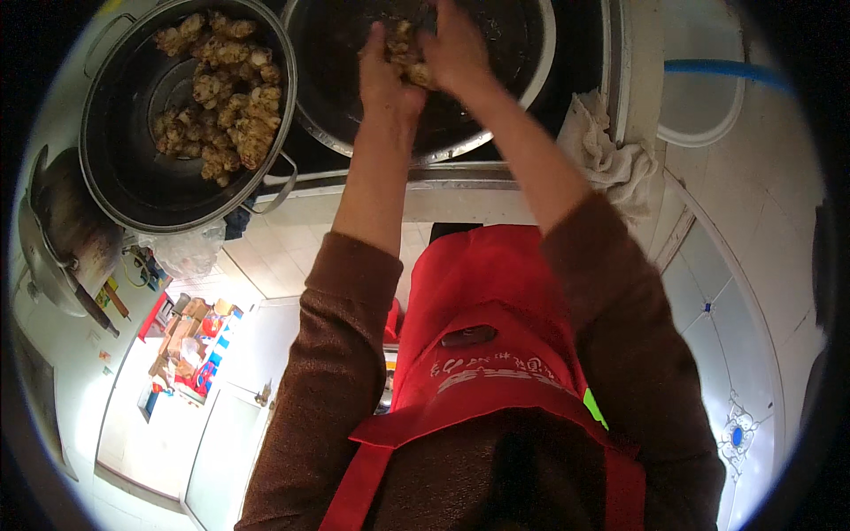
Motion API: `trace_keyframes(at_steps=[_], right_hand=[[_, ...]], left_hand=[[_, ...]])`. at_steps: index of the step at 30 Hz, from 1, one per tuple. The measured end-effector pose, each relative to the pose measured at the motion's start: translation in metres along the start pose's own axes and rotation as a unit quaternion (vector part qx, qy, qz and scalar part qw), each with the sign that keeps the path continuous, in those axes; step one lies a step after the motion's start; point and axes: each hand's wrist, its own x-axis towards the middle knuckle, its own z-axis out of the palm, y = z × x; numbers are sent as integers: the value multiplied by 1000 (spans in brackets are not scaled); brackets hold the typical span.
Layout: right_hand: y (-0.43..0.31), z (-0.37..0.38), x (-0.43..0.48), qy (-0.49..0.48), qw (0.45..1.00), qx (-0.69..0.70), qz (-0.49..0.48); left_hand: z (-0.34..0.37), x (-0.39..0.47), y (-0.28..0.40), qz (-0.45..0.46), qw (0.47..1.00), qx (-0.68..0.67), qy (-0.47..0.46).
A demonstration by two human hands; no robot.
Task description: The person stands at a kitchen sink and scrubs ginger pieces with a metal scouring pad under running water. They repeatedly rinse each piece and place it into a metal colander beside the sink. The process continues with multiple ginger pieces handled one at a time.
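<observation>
My left hand point(388, 79) cups a knobbly tan root point(400, 46), which looks like a Jerusalem artichoke or ginger, over a wide round metal basin point(541, 73). Blurred by motion, my right hand point(458, 56) is at the root's right side; whether its fingers grip or only touch the root does not show. The basin's inside is dark and glossy, with bright glints like water. To the left, a large two-handled steel pot point(289, 86) holds several similar knobbly roots point(232, 99) with brown dirt on them.
A crumpled whitish cloth point(607, 159) hangs over the counter edge point(458, 174) at right. Beyond it are a white tub point(704, 136) and a blue hose point(724, 68). Woks point(80, 226) stand left of the pot, and a clear plastic bag point(186, 249) lies below it.
</observation>
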Motion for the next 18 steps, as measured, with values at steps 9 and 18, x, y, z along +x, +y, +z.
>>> trace_keyframes(at_steps=[9, 18], right_hand=[[34, 2, 41, -148, 982, -48, 106], [32, 13, 25, 12, 986, 33, -164]], left_hand=[[-10, 20, 21, 70, 996, 24, 42], [23, -7, 16, -66, 974, 0, -215]])
